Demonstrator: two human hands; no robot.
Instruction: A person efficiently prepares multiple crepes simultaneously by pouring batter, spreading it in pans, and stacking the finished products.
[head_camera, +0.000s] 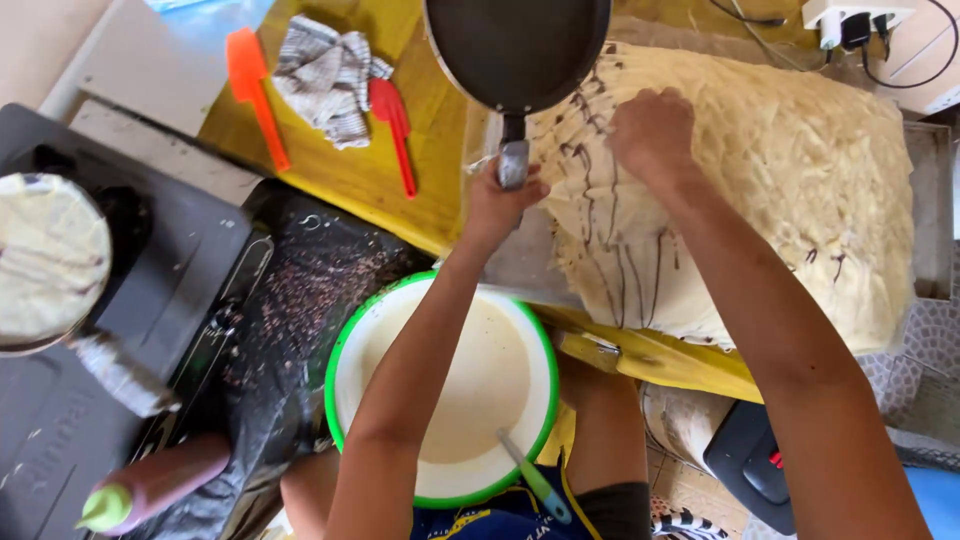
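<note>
Spreading across the yellow counter (360, 180): a wide, rumpled heap of thin pale crepes (780, 170), streaked with dark lines. Resting on that heap, right hand (652, 132), grip loosely curled, fingertips pressing the soft sheets. Clamping the metal handle of a round dark pan (515, 45), left hand (503, 200), grip fully closed, above a green-rimmed batter bowl (440, 390).

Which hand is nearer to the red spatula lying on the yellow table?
The left. The left hand grips the dark pan's handle just right of the red spatula. The right hand rests farther right on the pile of thin crepes.
</note>
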